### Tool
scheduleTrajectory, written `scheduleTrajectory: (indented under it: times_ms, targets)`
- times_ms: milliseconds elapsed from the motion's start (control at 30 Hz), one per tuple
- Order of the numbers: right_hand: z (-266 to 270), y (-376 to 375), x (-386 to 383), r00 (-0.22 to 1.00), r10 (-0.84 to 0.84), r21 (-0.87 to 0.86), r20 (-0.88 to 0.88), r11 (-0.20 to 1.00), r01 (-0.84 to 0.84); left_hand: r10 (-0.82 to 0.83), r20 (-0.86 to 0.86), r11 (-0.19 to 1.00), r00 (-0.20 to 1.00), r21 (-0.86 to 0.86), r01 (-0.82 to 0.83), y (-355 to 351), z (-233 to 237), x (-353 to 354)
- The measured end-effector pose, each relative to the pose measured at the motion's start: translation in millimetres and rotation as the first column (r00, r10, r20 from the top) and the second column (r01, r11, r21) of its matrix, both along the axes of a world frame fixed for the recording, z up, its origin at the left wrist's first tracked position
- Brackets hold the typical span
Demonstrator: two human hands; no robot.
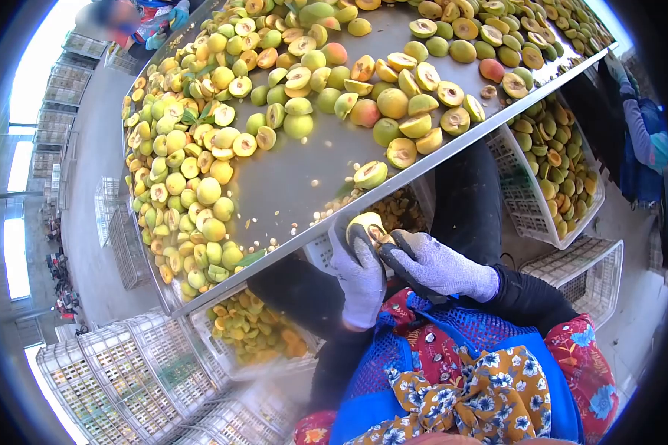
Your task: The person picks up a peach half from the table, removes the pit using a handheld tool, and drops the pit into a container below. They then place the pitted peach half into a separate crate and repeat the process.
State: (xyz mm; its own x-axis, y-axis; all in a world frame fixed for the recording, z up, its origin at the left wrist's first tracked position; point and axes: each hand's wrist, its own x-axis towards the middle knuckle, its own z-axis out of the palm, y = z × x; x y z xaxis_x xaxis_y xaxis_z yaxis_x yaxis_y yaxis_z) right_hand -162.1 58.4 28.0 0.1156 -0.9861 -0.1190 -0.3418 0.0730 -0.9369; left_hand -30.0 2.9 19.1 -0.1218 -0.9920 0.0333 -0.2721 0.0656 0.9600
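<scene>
In the head view my left hand point(358, 278), in a pale lilac glove with dark fingers, grips a peach half point(369, 221) just below the table's near edge. The cut face with its brown middle is turned toward my right hand point(445, 265), gloved the same way. Its fingers are pinched together right at the fruit's middle; whatever they hold is hidden. Many halved and whole yellow-green peaches point(393, 104) lie on the metal table point(274, 185) above my hands. A single peach half point(370, 174) rests by the rim, among loose pale kernels.
A white crate of peach halves point(564, 167) stands at the right, another crate of halves point(256, 326) under the table at the left. Between my legs is a container of brown stones point(401, 211). Stacked crates point(133, 363) stand lower left. Other people are at the table's far corners.
</scene>
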Motion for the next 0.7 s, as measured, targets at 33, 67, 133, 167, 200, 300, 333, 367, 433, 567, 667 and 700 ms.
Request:
scheduleTrajectory:
  times_ms: [33,67,133,167,200,300,333,367,433,567,667,700]
  targets:
    - [-4.3,2.2,1.0,0.999,0.006,0.01,-0.046,1.0,-0.005,-0.009,0.051,1.0,0.999,-0.014,0.01,1.1,5.4,-1.5]
    - [-6.3,4.0,1.2,0.996,0.013,0.02,-0.093,1.0,-0.011,-0.016,0.102,0.999,0.995,-0.026,0.019,2.1,7.9,-2.4]
    - [7.7,5.1,1.2,0.979,-0.003,0.073,-0.203,0.997,0.018,-0.043,0.097,0.999,0.994,-0.021,0.045,0.3,6.2,0.0]
    - [14.7,5.2,0.9,0.966,-0.011,0.095,-0.258,0.995,0.037,-0.056,0.095,0.998,0.994,-0.007,0.057,-0.6,6.3,0.6]
    - [17.8,5.8,-0.1,0.962,-0.008,0.079,-0.272,0.996,0.031,-0.065,0.09,0.998,0.994,0.004,0.064,-1.4,6.2,-0.3]
    - [22.9,9.0,1.3,0.952,0.008,0.033,-0.305,0.999,0.003,-0.019,0.031,0.999,0.999,0.046,0.018,1.2,9.4,-2.6]
    - [23.5,8.7,2.4,0.949,0.012,0.013,-0.315,1.0,-0.008,-0.015,0.029,0.999,0.999,0.033,0.014,2.5,8.9,-3.4]
    - [23.6,9.3,3.1,0.946,0.017,-0.005,-0.324,1.0,-0.02,-0.011,0.027,1.0,1.0,0.021,0.01,4.9,7.6,-4.2]
    - [5.3,13.4,2.5,0.999,-0.033,-0.026,-0.029,0.999,0.032,-0.014,0.021,1.0,1.0,-0.017,0.014,7.7,3.3,-4.7]
    - [12.7,12.5,-2.1,0.988,-0.085,0.194,0.128,0.979,0.059,-0.032,0.094,0.997,0.995,-0.074,0.039,10.7,6.2,-7.0]
    - [16.1,16.6,-2.5,0.983,-0.016,0.105,-0.183,0.994,0.036,-0.062,0.053,0.998,0.997,-0.023,0.063,8.1,-0.2,-5.3]
    - [18.0,17.9,-2.1,0.949,0.003,0.056,-0.314,0.998,0.015,-0.075,0.013,0.997,0.997,0.001,0.075,6.4,-5.3,-3.9]
